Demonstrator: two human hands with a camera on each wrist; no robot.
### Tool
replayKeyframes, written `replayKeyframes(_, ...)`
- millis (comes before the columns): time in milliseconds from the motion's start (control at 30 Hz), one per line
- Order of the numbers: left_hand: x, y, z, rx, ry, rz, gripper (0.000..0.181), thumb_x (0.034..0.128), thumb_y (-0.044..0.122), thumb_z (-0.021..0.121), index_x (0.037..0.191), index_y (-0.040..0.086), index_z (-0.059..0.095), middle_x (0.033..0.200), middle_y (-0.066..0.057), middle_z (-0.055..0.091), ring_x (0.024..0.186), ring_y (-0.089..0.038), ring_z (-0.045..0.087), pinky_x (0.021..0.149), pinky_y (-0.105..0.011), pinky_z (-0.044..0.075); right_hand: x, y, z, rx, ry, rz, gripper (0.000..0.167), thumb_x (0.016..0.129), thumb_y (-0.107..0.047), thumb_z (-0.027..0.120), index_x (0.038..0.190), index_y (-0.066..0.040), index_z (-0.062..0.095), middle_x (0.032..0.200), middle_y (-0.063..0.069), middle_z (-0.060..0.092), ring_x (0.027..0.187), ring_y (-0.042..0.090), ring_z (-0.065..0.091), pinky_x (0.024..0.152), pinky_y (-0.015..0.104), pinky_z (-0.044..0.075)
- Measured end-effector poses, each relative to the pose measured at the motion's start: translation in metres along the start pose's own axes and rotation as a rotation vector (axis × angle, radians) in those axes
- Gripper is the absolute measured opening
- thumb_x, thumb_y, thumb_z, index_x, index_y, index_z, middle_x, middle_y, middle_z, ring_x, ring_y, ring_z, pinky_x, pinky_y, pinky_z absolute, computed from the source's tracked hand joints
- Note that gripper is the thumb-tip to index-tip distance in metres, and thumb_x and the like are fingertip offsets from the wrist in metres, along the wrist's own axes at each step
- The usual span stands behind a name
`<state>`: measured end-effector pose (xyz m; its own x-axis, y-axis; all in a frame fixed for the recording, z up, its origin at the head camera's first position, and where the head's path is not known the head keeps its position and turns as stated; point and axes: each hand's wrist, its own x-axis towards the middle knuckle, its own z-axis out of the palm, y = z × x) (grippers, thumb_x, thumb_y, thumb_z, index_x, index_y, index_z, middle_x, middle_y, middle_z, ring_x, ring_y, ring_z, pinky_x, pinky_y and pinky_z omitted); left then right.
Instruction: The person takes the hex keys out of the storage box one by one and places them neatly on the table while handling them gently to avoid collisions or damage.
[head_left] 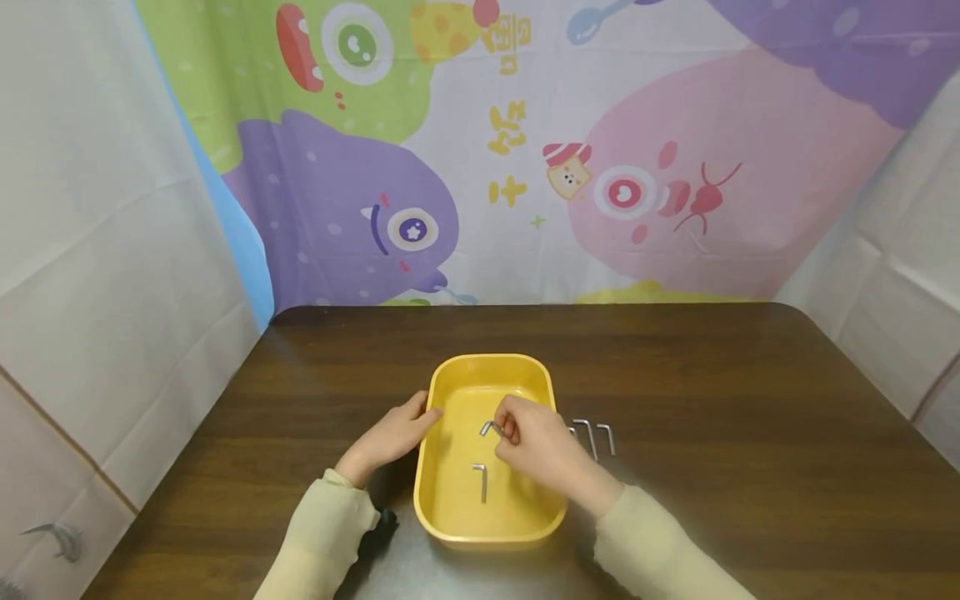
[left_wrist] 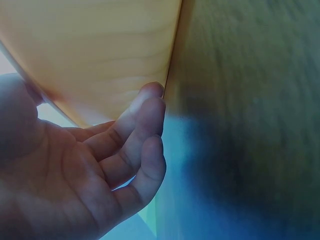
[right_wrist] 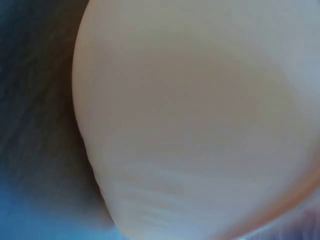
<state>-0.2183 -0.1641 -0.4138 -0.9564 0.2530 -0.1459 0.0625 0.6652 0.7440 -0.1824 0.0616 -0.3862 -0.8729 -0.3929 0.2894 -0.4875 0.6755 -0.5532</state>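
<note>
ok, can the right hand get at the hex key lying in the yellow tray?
Likely yes: the right hand is above the tray, nothing covering the lying hex key, though the pinched hex key may need releasing first.

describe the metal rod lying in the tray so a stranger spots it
On the brown wood-grain table sits a yellow, rounded rectangular tray. On its floor, toward the near end, lies a silver L-shaped metal rod. Unlike the rod in the right hand and the rods beside the tray, it lies inside, untouched.
</note>
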Motion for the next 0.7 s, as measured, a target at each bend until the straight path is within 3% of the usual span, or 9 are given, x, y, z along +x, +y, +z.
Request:
replayKeyframes(433, 0.0, 0.0, -0.001, 0.008, -0.008, 0.0, 0.036, 0.0948, 0.032, 0.042, 0.122, 0.009, 0.045, 0.087, -0.004, 0.061, 0.073, -0.014, 0.057, 0.071, -0.031, 0.045, 0.0, 0.013, -0.019, 0.054, 0.092, 0.09, 0.021, 0.066, -0.001, 0.062, 0.079, -0.013, 0.05, 0.072, -0.005, 0.049, 0.067, 0.008, 0.047, 0.06, 0.021, 0.042)
replayKeyframes(700, 0.001, -0.001, -0.001, -0.004, -0.012, 0.004, 0.035, 0.0949, 0.032, 0.042, 0.12, 0.009, 0.046, 0.086, -0.005, 0.06, 0.073, -0.014, 0.056, 0.069, -0.031, 0.044, -0.004, 0.026, -0.036, 0.062, 0.138, 0.085, 0.019, 0.069, 0.0, 0.06, 0.082, -0.01, 0.051, 0.075, 0.0, 0.051, 0.067, 0.01, 0.048, 0.061, 0.022, 0.044)
